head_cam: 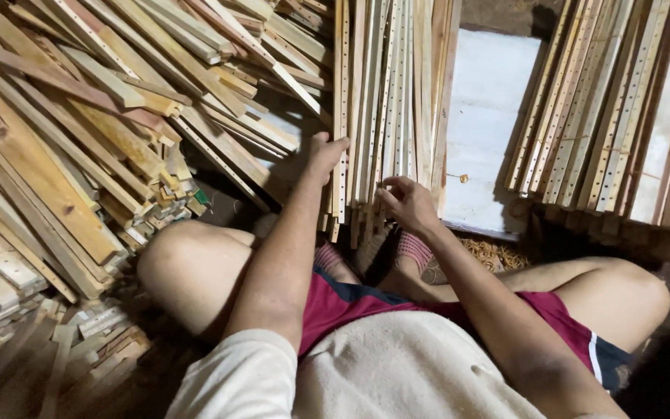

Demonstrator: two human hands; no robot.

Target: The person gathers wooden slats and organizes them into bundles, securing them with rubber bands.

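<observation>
Slats (385,101): pale, thin wooden strips with rows of small holes, standing bundled, long axis running away from the knees.
Left hand (324,155): fingers curling over the bundle's left edge, gripping 1 slat.
Right hand (406,203): fingertips pinching at the slats' lower ends.
Pile (79,140): rough planks slanting left.

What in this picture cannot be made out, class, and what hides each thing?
Head view:
- Left hand: fingertips hidden behind the upright slats.
- Right hand: palm turned away, grip unclear.
- Slat tops: cut off by the top edge.
- Feet: mostly hidden behind the arms.
</observation>
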